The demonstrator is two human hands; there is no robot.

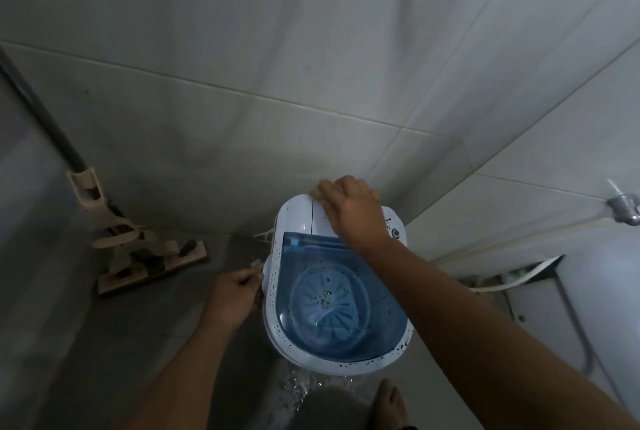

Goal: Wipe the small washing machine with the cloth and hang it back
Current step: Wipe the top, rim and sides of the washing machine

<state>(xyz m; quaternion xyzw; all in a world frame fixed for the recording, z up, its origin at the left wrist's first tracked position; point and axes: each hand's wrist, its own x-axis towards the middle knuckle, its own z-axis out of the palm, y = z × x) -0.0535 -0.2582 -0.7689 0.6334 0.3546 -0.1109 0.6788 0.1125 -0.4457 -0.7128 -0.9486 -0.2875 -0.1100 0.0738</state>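
Note:
A small white washing machine (298,218) with a clear blue lid (332,298) stands on the floor by the tiled wall; dark specks dot its rim. My right hand (349,211) lies on the machine's far white top panel and presses a yellowish cloth (316,192), of which only a corner shows past my fingers. My left hand (233,294) grips the machine's left side, its fingers curled around a handle there.
A beige flat mop (138,256) leans against the left wall with its grey pole. A metal tap (623,209) and white hoses (512,282) sit at the right. My bare foot (389,405) stands on the wet floor below the machine.

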